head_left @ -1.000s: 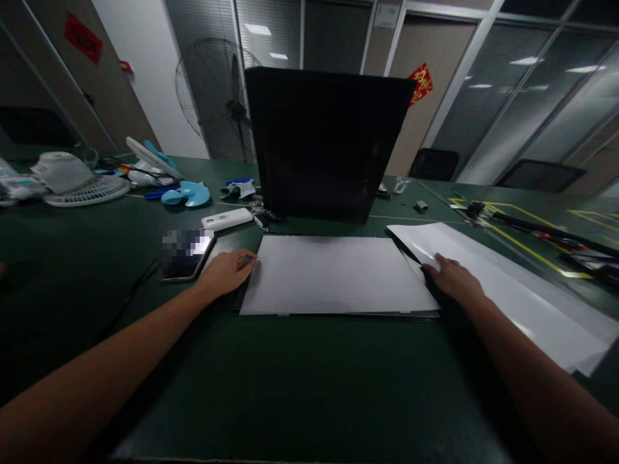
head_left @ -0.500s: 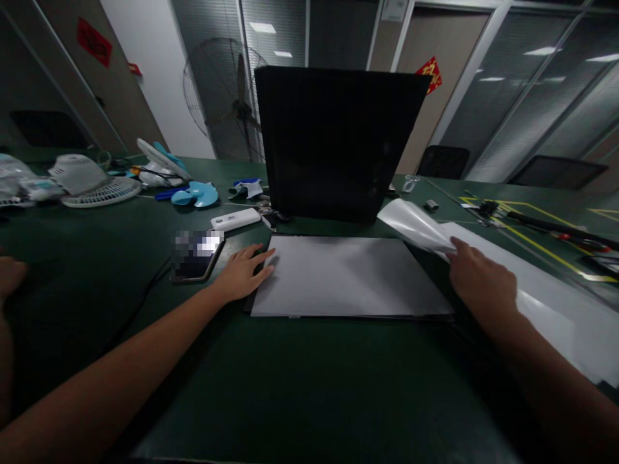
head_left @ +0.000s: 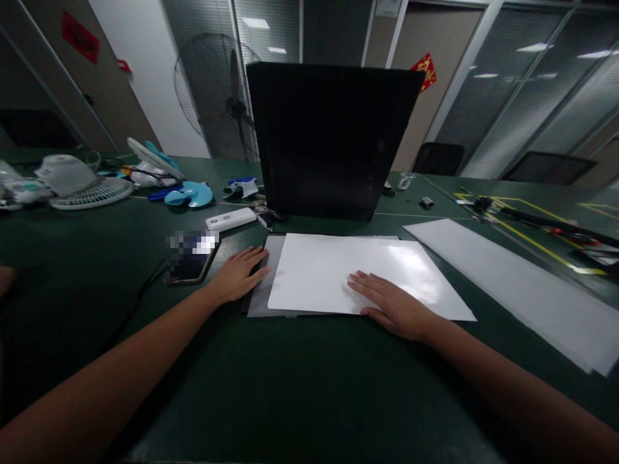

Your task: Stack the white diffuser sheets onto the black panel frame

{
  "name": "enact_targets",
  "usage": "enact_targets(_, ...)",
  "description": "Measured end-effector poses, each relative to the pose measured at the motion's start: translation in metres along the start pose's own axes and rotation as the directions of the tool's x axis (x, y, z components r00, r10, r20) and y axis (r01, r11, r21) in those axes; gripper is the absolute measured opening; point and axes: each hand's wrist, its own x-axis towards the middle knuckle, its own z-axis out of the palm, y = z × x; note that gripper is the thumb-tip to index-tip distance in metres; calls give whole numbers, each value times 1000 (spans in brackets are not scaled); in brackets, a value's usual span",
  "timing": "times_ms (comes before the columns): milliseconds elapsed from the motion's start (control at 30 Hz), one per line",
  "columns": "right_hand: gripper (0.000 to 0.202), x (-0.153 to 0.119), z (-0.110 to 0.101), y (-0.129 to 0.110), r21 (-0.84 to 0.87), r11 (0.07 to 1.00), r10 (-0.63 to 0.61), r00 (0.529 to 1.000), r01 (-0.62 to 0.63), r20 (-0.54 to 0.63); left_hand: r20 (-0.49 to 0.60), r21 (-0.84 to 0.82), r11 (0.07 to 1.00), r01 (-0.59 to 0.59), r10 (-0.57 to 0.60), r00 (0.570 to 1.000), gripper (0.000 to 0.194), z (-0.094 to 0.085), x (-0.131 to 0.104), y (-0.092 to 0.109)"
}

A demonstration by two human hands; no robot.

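Observation:
A glossy white sheet [head_left: 319,270] lies over a greyish sheet [head_left: 264,293] in front of me, shifted to the right so the grey one shows along the left. Under them a thin dark edge peeks out. My right hand [head_left: 389,303] rests flat on the white sheet near its front edge, fingers stretched. At the left edge of the grey sheet, my left hand [head_left: 239,274] lies with its fingers apart, fingertips touching it. Further right, more white sheets [head_left: 512,290] lie slanted on the table.
Behind the sheets stands a large black panel [head_left: 333,142]. A phone [head_left: 191,258] and a white oblong device [head_left: 231,219] are to the left. Fan parts, such as a blue blade [head_left: 191,194] and a white grille [head_left: 94,193], lie on the green table [head_left: 309,386]. Part of another person's hand [head_left: 6,278] shows at left.
My right hand has brought the glossy sheet leftward from the slanted sheets, laid it over the grey sheet and let go. My left hand has stayed at the grey sheet's left edge.

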Motion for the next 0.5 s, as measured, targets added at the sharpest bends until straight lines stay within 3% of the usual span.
enact_targets(133, 64, 0, -4, 9, 38, 999, -15, 998, 18, -58, 32, 44, 999, -7, 6, 999, 97, -1, -1, 1)
enact_targets(200, 62, -3, -9, 20, -35, 996, 73, 984, -80, -164, 33, 50, 999, -7, 5, 999, 96, -2, -1, 1)
enact_targets(233, 62, -6, -12, 28, -92, 978, 165, 961, -189, -221, 32, 50, 999, -7, 5, 999, 96, -2, -1, 1)
enact_targets(300, 63, -15, -21, 49, -183, 851, 432, 854, -493, -291, 33, 43, 999, -12, 10, 999, 95, -2, -1, 0)
enact_targets(367, 65, -28, -30, 71, -217, 615, 709, 652, -758, -268, 34, 33, 999, -13, 12, 999, 94, -1, -1, 0)
enact_targets(433, 65, -40, -38, 90, -225, 427, 856, 471, -876, -211, 29, 23, 1000, -12, 12, 1000, 91, -1, -1, 0)
enact_targets(467, 64, -45, -41, 96, -224, 386, 881, 430, -895, -198, 23, 18, 1000, -12, 11, 1000, 90, 0, -1, 0)
enact_targets(500, 63, -48, -43, 101, -220, 379, 885, 422, -899, -198, 16, 12, 1000, -13, 13, 1000, 89, 1, -1, -1)
